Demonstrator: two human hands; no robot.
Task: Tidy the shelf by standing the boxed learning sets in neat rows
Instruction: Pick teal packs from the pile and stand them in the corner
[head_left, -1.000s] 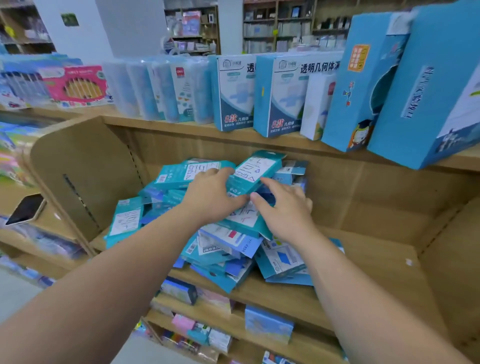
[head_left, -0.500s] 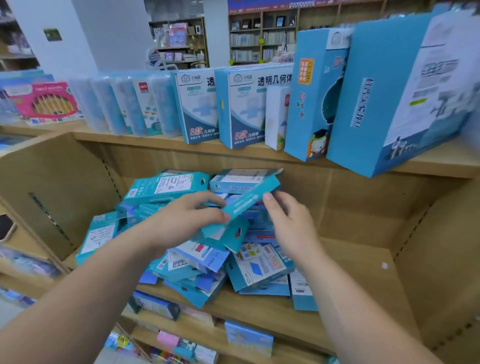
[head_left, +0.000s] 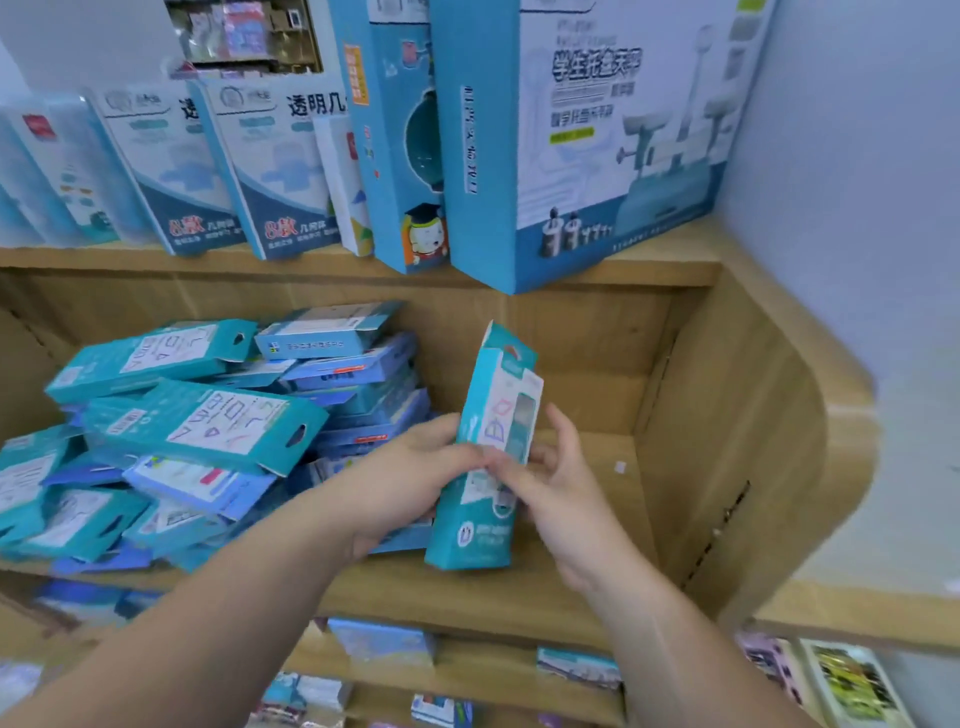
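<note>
A teal boxed learning set stands nearly upright over the middle shelf, slightly tilted, right of the heap. My left hand grips its left edge and my right hand pinches its front and right side at mid-height. To the left lies a messy pile of several teal and blue boxed sets, stacked flat and askew on the wooden shelf board.
Larger blue boxes stand in a row on the shelf above, overhanging its edge. The wooden side panel closes the compartment on the right. The lower shelf holds more small boxes. Bare board lies right of the held box.
Both hands lifted one teal box out of the pile, turned it upright and carried it to the right side of the compartment. The view swung right.
</note>
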